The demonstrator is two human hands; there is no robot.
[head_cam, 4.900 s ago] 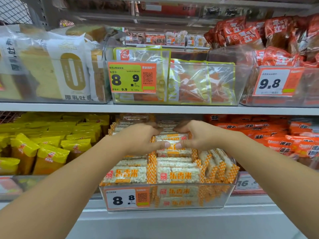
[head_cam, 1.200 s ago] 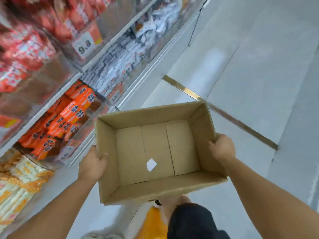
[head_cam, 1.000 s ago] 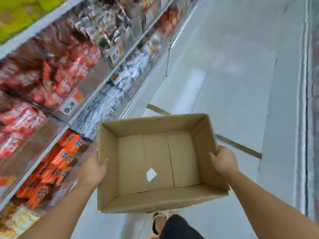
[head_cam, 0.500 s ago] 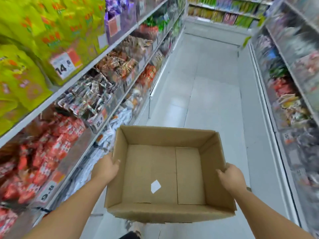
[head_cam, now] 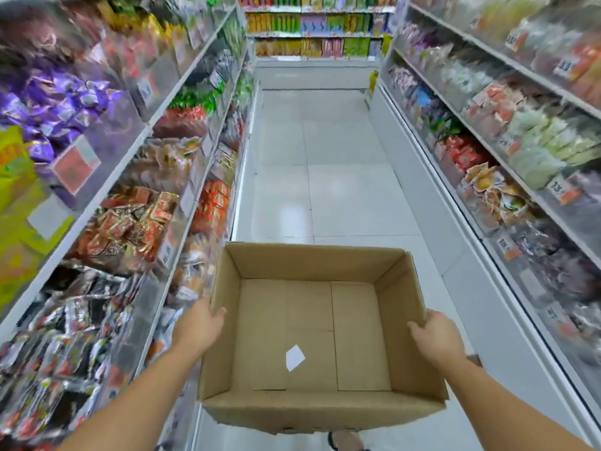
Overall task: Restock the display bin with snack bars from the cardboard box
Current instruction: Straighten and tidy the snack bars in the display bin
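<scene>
Shelves (head_cam: pixel 140 164) lined the aisle. Left hand (head_cam: pixel 198 327) and right hand (head_cam: pixel 437 340) gripped the empty cardboard box (head_cam: pixel 312 336) by its side walls; carrying it level seemed wise.

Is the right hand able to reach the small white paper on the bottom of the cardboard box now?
Probably not at once: the right hand grips the right wall of the cardboard box, and the left hand holds the other side. The white paper itself lies uncovered, so nothing blocks it.

I see the cardboard box (head_cam: pixel 312 333) held open-top over the aisle floor (head_cam: pixel 325 177), left hand (head_cam: pixel 198 327) and right hand (head_cam: pixel 435 340) gripping its side walls. Inside lies only a white paper scrap (head_cam: pixel 294 357). Stocked shelves (head_cam: pixel 136 148) flank both sides.
</scene>
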